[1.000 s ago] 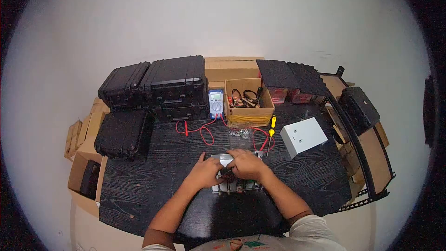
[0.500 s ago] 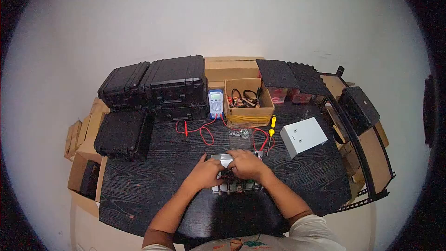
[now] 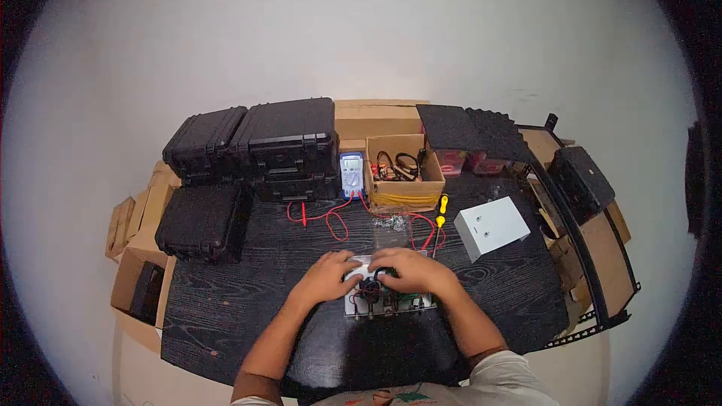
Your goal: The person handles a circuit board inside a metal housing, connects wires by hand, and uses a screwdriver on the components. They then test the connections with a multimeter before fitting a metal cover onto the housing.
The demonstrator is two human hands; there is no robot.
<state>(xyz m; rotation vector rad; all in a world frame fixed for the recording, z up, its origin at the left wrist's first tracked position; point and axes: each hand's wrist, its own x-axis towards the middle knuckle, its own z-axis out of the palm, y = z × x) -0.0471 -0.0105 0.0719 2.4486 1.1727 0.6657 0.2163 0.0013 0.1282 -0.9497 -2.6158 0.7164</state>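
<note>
A small open electronics unit [image 3: 385,302] with a circuit board, red wires and a metal frame lies on the dark wooden table [image 3: 248,293] in front of me. My left hand [image 3: 329,275] rests on its left top part, fingers curled over a light grey piece [image 3: 359,265]. My right hand [image 3: 412,270] covers the unit's upper right, fingers bent down onto the parts in the middle. Both hands press on the unit; what the fingertips pinch is hidden.
A blue multimeter [image 3: 351,174] with red leads [image 3: 325,216] stands behind. A cardboard box [image 3: 403,173] of cables, two yellow-handled screwdrivers [image 3: 441,214], a clear bag of screws [image 3: 391,219], a white metal box [image 3: 492,227] and black hard cases [image 3: 259,143] ring the table.
My hands have shifted a little on the unit: the left hand moved right over the grey piece, the right hand spread further right. The view tilted slightly down.
</note>
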